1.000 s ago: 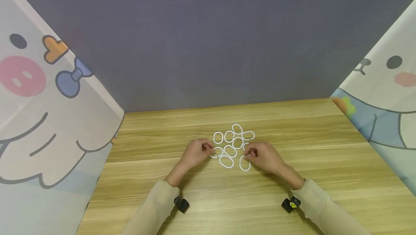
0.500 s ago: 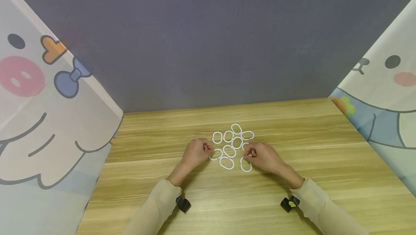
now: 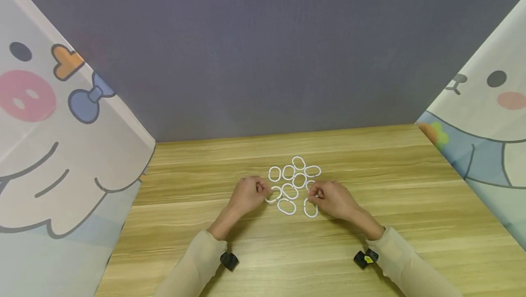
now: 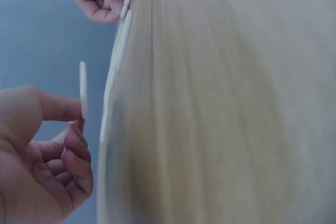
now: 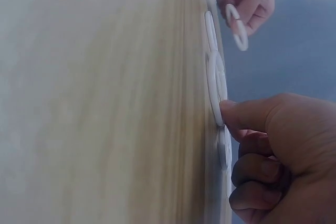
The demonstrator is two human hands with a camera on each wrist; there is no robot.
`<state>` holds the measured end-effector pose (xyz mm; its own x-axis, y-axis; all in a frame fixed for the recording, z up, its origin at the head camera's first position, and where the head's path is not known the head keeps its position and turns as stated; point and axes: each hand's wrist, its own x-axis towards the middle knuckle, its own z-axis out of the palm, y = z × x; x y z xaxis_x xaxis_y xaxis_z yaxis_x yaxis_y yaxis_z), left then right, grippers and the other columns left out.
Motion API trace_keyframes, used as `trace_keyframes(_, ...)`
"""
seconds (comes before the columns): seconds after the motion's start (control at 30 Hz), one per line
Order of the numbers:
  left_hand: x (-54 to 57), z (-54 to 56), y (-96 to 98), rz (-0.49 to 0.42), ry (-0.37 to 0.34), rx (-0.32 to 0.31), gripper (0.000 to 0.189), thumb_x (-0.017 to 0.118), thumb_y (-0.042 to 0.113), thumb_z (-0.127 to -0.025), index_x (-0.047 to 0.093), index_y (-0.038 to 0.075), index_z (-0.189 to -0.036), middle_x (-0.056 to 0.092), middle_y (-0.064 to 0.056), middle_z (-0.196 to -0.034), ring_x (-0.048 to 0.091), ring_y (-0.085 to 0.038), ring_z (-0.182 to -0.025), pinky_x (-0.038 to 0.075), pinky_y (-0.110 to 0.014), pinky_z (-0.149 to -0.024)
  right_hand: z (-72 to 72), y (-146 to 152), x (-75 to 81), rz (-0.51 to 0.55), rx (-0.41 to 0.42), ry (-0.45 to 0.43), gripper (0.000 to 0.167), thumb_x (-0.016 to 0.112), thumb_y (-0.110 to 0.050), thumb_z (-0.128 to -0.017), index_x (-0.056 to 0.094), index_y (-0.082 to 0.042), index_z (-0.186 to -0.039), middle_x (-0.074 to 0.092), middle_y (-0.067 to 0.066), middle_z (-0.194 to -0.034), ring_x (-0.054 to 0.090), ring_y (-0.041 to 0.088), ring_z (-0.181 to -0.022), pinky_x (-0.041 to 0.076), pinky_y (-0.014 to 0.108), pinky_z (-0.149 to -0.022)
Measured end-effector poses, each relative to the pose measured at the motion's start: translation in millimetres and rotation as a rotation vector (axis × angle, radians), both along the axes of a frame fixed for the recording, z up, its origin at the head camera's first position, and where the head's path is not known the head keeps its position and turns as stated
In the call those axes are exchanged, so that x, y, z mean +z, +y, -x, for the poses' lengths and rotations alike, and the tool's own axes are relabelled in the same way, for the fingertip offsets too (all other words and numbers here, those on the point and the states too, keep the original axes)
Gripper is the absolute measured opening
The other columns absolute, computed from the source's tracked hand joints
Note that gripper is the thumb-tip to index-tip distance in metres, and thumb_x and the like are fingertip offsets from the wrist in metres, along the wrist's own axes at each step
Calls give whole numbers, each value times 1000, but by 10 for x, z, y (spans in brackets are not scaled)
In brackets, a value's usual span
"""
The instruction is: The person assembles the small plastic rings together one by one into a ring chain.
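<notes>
White oval rings, each with a small gap like a plastic chain link, lie clustered on the wooden table. My left hand (image 3: 248, 194) pinches one white oval ring (image 4: 83, 90) between thumb and fingertip, held up off the tabletop at the cluster's left side. On the other side, my right hand (image 3: 334, 198) pinches the end of another white oval ring (image 5: 211, 87), low at the table surface. Its other fingers are curled in toward the palm. In the head view the right fingers partly cover a ring (image 3: 309, 182) behind them.
Several more rings lie between the hands and beyond, among them a lower one (image 3: 295, 209) and a far-left one (image 3: 269, 173). A grey panel (image 3: 263, 59) stands behind the table (image 3: 263, 260), with cartoon-printed panels (image 3: 37, 160) at both sides.
The ring in my left hand has tilted slightly and sits a little lower in the view. The ring at my right hand has turned slightly; both hands stay nearly in place.
</notes>
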<state>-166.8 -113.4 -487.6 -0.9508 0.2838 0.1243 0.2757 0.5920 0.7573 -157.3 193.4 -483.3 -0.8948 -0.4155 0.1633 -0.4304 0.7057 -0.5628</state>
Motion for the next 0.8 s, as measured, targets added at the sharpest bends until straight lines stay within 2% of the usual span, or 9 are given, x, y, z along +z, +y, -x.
trace_keyframes(0.1,106,-49,21,-4,-43,40,10,78,15,-100,77,8,-93,67,3,-77,57,-10,-65,47,-24,-58,-9,0,15,3,-4,5,16,87,-13,-94,74,-20,-87,46,-17,-68,39,-2,-60,33,25,-56)
trace_keyframes(0.13,209,-85,54,-6,-80,63,8,77,10,-100,77,6,-93,67,1,-78,59,-11,-66,48,-24,-59,-12,-2,21,3,-6,9,16,87,-13,-95,74,-20,-87,46,-17,-68,39,-2,-60,33,25,-56)
trace_keyframes(0.23,270,-107,56,-8,-103,110,8,77,11,-101,77,7,-94,69,0,-81,60,-12,-71,50,-26,-64,-25,-7,42,8,-11,17,15,86,-13,-96,74,-20,-88,46,-17,-67,38,-2,-59,32,25,-55)
trace_keyframes(0.37,304,-127,34,-28,-93,146,8,78,11,-101,77,8,-94,70,0,-83,62,-13,-75,54,-29,-69,-42,-8,82,40,-9,24,16,85,-13,-97,74,-20,-89,45,-16,-66,37,-2,-58,32,25,-55)
trace_keyframes(0.43,317,-141,25,-47,-95,149,8,78,12,-102,77,8,-95,71,0,-83,63,-13,-74,54,-29,-68,-48,-7,101,60,-9,36,18,85,-12,-97,72,-20,-88,46,-15,-67,38,-2,-59,32,25,-56)
trace_keyframes(0.63,346,-187,17,-140,-92,164,7,79,10,-102,77,5,-98,73,-2,-83,65,-13,-72,54,-26,-65,-64,-20,132,90,-17,78,18,87,-12,-96,72,-19,-89,58,-11,-80,46,-1,-69,42,25,-61)
trace_keyframes(0.8,364,-212,27,-236,-77,179,6,81,6,-101,77,2,-98,73,-5,-85,65,-13,-74,53,-22,-65,-69,-52,132,171,-23,30,13,83,-5,-98,73,-12,-95,65,-7,-79,52,0,-68,47,24,-60)
